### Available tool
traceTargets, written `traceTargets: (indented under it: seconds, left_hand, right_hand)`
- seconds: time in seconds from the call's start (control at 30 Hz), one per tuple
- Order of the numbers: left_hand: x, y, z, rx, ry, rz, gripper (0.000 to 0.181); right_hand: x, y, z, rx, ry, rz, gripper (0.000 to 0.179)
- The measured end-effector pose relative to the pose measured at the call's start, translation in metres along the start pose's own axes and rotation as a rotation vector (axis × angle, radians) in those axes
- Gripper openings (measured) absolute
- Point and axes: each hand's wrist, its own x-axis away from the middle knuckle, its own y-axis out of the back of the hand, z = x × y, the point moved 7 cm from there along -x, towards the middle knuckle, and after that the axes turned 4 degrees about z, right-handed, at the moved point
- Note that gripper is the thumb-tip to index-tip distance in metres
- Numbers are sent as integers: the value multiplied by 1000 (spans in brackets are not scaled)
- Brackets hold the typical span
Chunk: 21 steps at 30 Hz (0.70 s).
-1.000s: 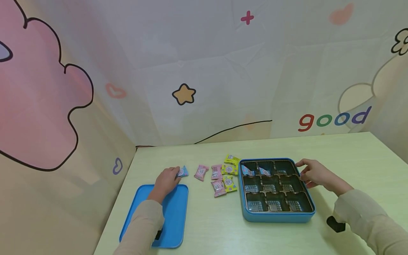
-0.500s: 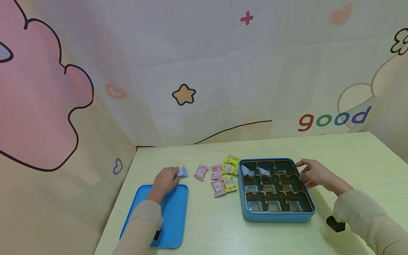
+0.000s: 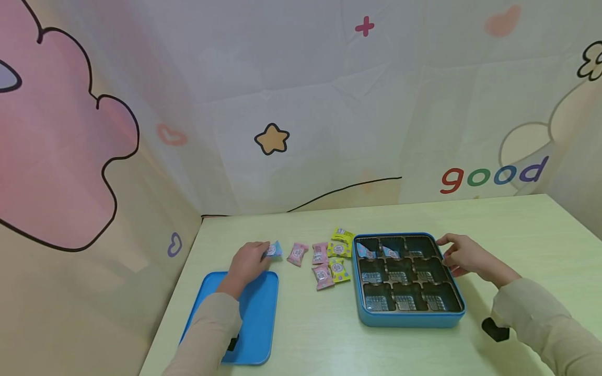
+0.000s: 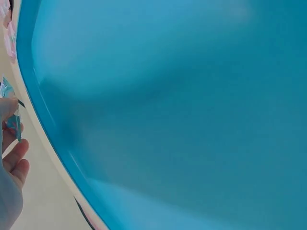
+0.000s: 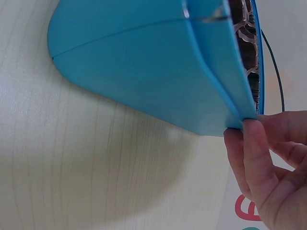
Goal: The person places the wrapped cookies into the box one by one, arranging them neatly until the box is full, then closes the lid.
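My left hand pinches a blue wrapped candy beyond the far edge of the blue tray. In the left wrist view, thumb and fingertips hold the candy beside the tray rim. At the right, my right hand grips the side rim of a blue tin; the right wrist view shows its thumb and fingertips at that rim. The tin has a dark divided insert, with a blue candy in the back left compartment and another blue candy in the back middle one.
Three pink candies and three yellow candies lie on the pale table between tray and tin, the yellow ones close to the tin's left side. A printed cloth hangs behind the table.
My left hand has moved a little to the right and away from me, and the blue candy in it has shifted and turned slightly. The right hand and the tin stay in place.
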Motion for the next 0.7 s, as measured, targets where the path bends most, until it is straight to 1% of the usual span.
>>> traceTargets:
  seconds: [0.27, 0.7]
  left_hand:
    - [-3, 2, -9, 10, -22, 7, 39]
    - [-8, 9, -29, 21, -72, 19, 39]
  right_hand:
    - [1, 0, 1, 2, -4, 2, 46]
    - [0, 0, -1, 10, -17, 2, 50]
